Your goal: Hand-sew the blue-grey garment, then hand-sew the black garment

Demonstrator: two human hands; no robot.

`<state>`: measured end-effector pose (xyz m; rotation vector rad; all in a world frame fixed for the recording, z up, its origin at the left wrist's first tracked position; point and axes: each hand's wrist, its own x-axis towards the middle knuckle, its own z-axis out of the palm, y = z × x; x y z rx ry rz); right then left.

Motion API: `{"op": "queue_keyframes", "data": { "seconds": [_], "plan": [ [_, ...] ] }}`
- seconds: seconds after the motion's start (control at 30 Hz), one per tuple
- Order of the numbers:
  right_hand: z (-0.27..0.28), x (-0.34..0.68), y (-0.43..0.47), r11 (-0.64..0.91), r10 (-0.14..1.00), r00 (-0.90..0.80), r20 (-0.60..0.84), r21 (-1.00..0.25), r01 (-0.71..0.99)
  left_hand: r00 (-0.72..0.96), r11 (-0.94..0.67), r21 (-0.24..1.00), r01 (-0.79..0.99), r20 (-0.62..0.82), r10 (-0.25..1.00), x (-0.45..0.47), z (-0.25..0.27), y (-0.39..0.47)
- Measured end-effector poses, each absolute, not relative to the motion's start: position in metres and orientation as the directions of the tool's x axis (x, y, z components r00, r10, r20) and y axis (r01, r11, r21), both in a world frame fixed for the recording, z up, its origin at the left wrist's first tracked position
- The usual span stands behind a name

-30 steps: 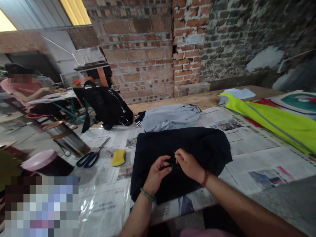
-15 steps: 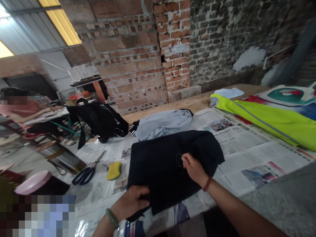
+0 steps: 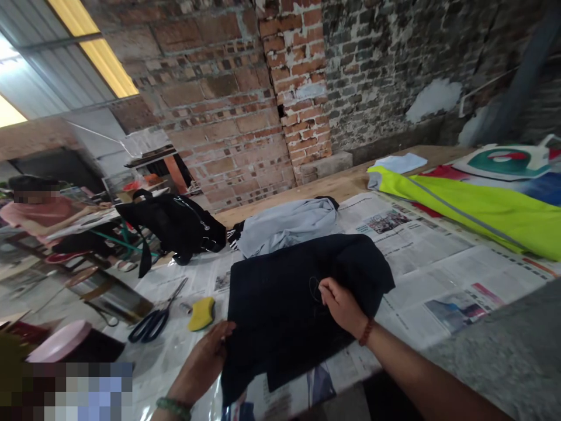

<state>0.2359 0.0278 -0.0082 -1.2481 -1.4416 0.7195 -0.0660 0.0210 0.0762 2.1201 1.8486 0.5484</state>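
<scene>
A folded dark navy cloth (image 3: 280, 316) lies in front of me on newspaper. My left hand (image 3: 210, 351) is at its left edge, the fingertips closed on the border of the fabric. Above the right part of the cloth, my right hand (image 3: 339, 301) is in a pinch, with a thin loop of thread (image 3: 314, 287) running out beside the fingers. Whether a needle is in that pinch is too small to tell. Left of the cloth are a yellow sponge (image 3: 201, 314) and dark-handled scissors (image 3: 151, 324).
Behind the cloth lie a grey garment (image 3: 289, 222) and a black bag (image 3: 175, 225). A neon yellow garment (image 3: 464, 204) and an iron (image 3: 504, 161) are at right. A metal cylinder (image 3: 109, 295) and a pink-lidded container (image 3: 61, 341) stand at left. Another person (image 3: 48, 213) sits beyond.
My left hand has moved left and up from the lower front of the cloth to its left edge. The right hand keeps its pinch in nearly the same place over the cloth.
</scene>
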Motion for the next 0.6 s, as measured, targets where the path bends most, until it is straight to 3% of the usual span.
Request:
{"op": "queue_keyframes", "data": {
  "seconds": [0.1, 0.17, 0.27, 0.33, 0.43, 0.6],
  "plan": [
    [-0.008, 0.237, 0.025, 0.283, 0.94, 0.108, 0.325, -0.915, 0.287, 0.214, -0.294, 0.215, 0.931, 0.329, 0.92, -0.041, 0.088, 0.018],
    [-0.009, 0.238, 0.022, 0.295, 0.931, 0.142, 0.337, -0.921, 0.254, 0.329, -0.429, 0.286, 0.857, 0.337, 0.882, -0.013, 0.093, 0.016],
    [-0.012, 0.238, 0.02, 0.308, 0.917, 0.193, 0.349, -0.927, 0.216, 0.465, -0.497, 0.485, 0.72, 0.196, 0.864, 0.032, 0.09, 0.022],
    [-0.014, 0.238, 0.019, 0.312, 0.91, 0.211, 0.356, -0.926, 0.212, 0.51, -0.443, 0.571, 0.691, 0.049, 0.859, 0.055, 0.081, 0.03],
    [-0.015, 0.237, 0.02, 0.317, 0.901, 0.234, 0.366, -0.922, 0.222, 0.512, -0.343, 0.618, 0.708, -0.114, 0.852, 0.074, 0.064, 0.041],
    [-0.016, 0.236, 0.02, 0.312, 0.897, 0.252, 0.363, -0.924, 0.219, 0.444, -0.23, 0.634, 0.738, -0.201, 0.873, 0.08, 0.047, 0.05]
  ]
}}
